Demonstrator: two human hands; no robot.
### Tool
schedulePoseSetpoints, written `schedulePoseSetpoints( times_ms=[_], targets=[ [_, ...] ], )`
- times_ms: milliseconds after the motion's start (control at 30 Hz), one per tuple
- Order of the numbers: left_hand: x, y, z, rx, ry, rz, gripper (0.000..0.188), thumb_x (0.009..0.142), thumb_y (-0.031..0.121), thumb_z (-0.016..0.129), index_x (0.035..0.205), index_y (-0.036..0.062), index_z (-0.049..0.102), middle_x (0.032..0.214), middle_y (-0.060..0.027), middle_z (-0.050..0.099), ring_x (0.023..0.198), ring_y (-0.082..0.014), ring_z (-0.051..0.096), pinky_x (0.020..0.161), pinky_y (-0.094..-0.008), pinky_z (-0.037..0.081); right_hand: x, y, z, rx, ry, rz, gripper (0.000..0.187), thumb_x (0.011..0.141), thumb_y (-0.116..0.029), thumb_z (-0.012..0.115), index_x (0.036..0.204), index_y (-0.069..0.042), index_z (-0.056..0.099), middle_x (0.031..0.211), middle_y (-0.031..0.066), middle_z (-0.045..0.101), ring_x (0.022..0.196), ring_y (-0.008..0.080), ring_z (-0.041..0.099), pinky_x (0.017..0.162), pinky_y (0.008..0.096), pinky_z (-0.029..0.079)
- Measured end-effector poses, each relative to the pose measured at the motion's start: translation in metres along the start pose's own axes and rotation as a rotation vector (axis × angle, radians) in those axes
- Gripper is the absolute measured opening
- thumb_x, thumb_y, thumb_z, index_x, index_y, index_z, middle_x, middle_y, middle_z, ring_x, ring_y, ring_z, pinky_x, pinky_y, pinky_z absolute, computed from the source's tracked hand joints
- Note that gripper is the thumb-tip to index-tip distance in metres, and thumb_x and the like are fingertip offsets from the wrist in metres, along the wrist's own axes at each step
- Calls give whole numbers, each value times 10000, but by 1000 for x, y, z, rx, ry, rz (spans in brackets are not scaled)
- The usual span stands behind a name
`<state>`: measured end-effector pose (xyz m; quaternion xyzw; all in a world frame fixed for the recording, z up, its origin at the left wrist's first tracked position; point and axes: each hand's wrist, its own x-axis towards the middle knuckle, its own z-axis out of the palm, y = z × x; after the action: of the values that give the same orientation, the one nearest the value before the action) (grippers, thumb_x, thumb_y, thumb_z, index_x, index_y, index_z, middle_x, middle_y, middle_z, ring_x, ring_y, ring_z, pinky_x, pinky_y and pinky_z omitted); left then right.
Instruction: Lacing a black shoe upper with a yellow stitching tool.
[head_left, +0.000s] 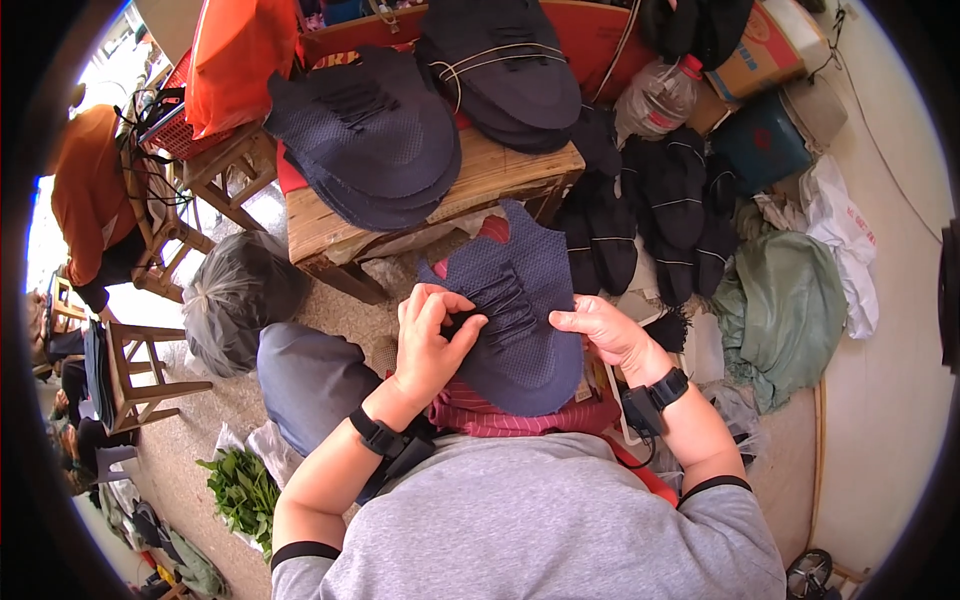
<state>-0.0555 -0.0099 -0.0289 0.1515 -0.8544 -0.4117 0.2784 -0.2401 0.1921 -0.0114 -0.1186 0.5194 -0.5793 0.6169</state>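
Note:
A navy textured shoe upper (530, 345) with rows of dark lacing (500, 300) across its middle is held up over my lap, its rounded toe end toward me. My right hand (610, 330) grips its right edge, thumb on top and fingers behind. At the left end of the lacing, my left hand (435, 330) is closed in a pinch, thumb and forefinger together; exactly what strand lies between the fingertips is hard to see. Beyond, a stack of similar uppers (370, 130) lies on a wooden bench (330, 225), next to a bundle of uppers (510, 80) tied with pale cord.
Several tied dark bundles (675, 200) lie right of the bench, near a clear plastic bottle (660, 95) and a green sack (785, 300). On the left are a grey plastic bag (240, 300), a wooden stool (140, 370), leafy greens (240, 490) and a person in orange (90, 190).

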Motion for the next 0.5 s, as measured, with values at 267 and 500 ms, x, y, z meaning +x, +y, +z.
schedulePoseSetpoints(
  times_ms=[267,500],
  targets=[
    [-8,-6,-7,-68,54,-109,796,660,197,896,1315,38,471,1227,-115,422,1012,-219,474,952,-347,441,-1,-26,28,-1110,706,-703,257,808,-92,774,1006,-42,620,792,70,600,680,206,596,646,323,496],
    [-6,-10,-1,-40,2,-90,825,661,237,905,1333,34,472,1259,-123,436,1053,-233,479,958,-351,440,30,-47,37,-1427,77,-940,163,824,-84,724,960,-55,639,811,93,649,707,302,643,646,394,503]
  ],
)
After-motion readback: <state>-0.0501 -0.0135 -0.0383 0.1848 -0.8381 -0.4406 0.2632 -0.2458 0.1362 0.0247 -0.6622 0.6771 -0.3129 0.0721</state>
